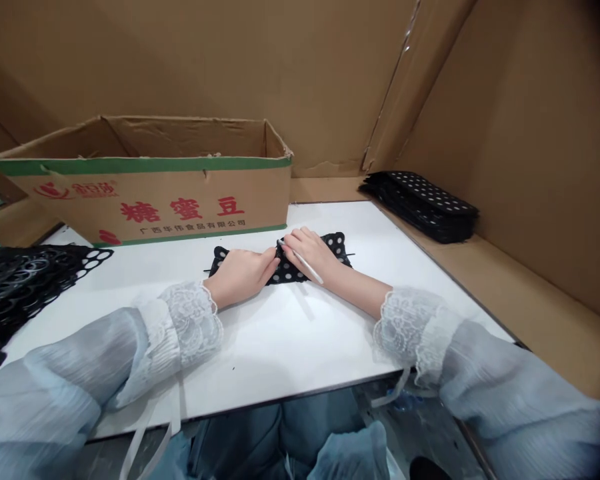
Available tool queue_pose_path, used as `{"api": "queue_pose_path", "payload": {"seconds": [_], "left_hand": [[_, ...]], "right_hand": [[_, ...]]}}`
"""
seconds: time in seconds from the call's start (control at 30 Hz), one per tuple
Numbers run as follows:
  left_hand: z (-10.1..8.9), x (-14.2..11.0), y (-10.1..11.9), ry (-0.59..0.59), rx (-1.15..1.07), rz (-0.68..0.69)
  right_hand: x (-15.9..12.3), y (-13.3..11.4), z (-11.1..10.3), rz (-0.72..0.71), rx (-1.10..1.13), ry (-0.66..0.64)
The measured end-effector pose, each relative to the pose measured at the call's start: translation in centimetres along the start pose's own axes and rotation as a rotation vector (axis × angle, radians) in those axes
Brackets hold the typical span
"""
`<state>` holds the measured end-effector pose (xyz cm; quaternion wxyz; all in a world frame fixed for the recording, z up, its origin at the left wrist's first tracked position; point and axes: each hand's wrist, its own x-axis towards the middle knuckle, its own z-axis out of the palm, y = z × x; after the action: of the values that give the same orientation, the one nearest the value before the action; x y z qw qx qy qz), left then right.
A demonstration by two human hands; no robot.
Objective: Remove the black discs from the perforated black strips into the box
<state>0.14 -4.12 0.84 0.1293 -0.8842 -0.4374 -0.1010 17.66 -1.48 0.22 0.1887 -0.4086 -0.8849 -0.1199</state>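
Note:
A black fabric piece with white dots [286, 272] lies on the white tabletop between my hands. My left hand [244, 273] is closed on its left part, with thumb and fingertips pinching near the middle. In my right hand [313, 252] sits a slim white pen-like tool [305, 263], slanting down to the right, its tip at the pinched spot. The fingers of that hand also rest over the fabric's right part. Thin dark ends stick out at both sides of the piece. What the fingertips press on is too small to make out.
An open cardboard box [180, 200] with red lettering stands behind at the left. Black ring-patterned pieces [25, 287] are heaped at the left edge. A stack of dotted black pieces [425, 203] lies at the right on cardboard. Cardboard walls [545, 153] enclose the back and right.

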Motion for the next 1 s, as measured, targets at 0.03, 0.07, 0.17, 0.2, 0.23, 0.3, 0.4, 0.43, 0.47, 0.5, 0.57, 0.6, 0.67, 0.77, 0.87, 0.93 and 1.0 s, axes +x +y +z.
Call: {"api": "queue_pose_path", "payload": {"seconds": [0.03, 0.07, 0.17, 0.2, 0.23, 0.3, 0.4, 0.43, 0.47, 0.5, 0.57, 0.6, 0.67, 0.77, 0.87, 0.93, 1.0], "left_hand": [[-0.1, -0.1, 0.2, 0.009, 0.021, 0.013], [-0.1, -0.1, 0.3, 0.015, 0.035, 0.020], [-0.2, -0.1, 0.3, 0.014, 0.022, -0.020], [-0.1, 0.0, 0.2, 0.006, -0.005, -0.056], [0.0, 0.1, 0.0, -0.003, -0.043, -0.104], [0.2, 0.3, -0.5, -0.020, -0.136, -0.204], [0.6, 0.7, -1.1, -0.036, -0.247, -0.286], [0.6, 0.8, -1.3, -0.036, -0.266, -0.297], [0.6, 0.9, -1.4, -0.038, -0.278, -0.301], [0.6, 1.0, -1.4, -0.040, -0.284, -0.304], [0.5, 1.0, -1.5, -0.042, -0.295, -0.301], [0.5, 1.0, -1.5, -0.041, -0.305, -0.295], [0.3, 0.9, -1.4, -0.040, -0.331, -0.278], [0.2, 0.8, -1.4, -0.065, -0.344, -0.259], [0.2, 0.8, -1.4, -0.083, -0.322, -0.260], [0.3, 0.8, -1.4, -0.083, -0.312, -0.256], [0.3, 0.8, -1.4, -0.088, -0.309, -0.251]], "right_hand": [[0.1, 0.0, 0.1, 0.012, -0.016, 0.005], [0.2, 0.1, 0.2, 0.020, -0.026, 0.015], [0.3, 0.6, 0.6, 0.028, -0.001, 0.073], [0.3, 0.8, 0.7, 0.026, 0.037, 0.090], [0.2, 1.1, 0.7, 0.020, 0.096, 0.097], [0.1, 1.6, 0.6, 0.014, 0.264, 0.093], [-0.1, 2.4, -0.1, 0.041, 0.538, 0.052], [-0.2, 2.5, -0.2, 0.051, 0.601, 0.036], [-0.3, 2.6, -0.4, 0.057, 0.645, 0.021], [-0.4, 2.7, -0.5, 0.059, 0.671, 0.007], [-0.5, 2.6, -0.5, 0.073, 0.683, 0.004], [-0.5, 2.6, -0.5, 0.083, 0.679, 0.008], [-0.5, 2.4, -0.3, 0.088, 0.666, 0.017], [-0.5, 2.3, -0.2, 0.070, 0.660, 0.025], [-0.5, 2.1, -0.3, 0.082, 0.668, 0.030], [-0.6, 1.8, -0.4, 0.103, 0.651, 0.025], [-0.6, 1.6, -0.4, 0.120, 0.616, 0.012]]}}
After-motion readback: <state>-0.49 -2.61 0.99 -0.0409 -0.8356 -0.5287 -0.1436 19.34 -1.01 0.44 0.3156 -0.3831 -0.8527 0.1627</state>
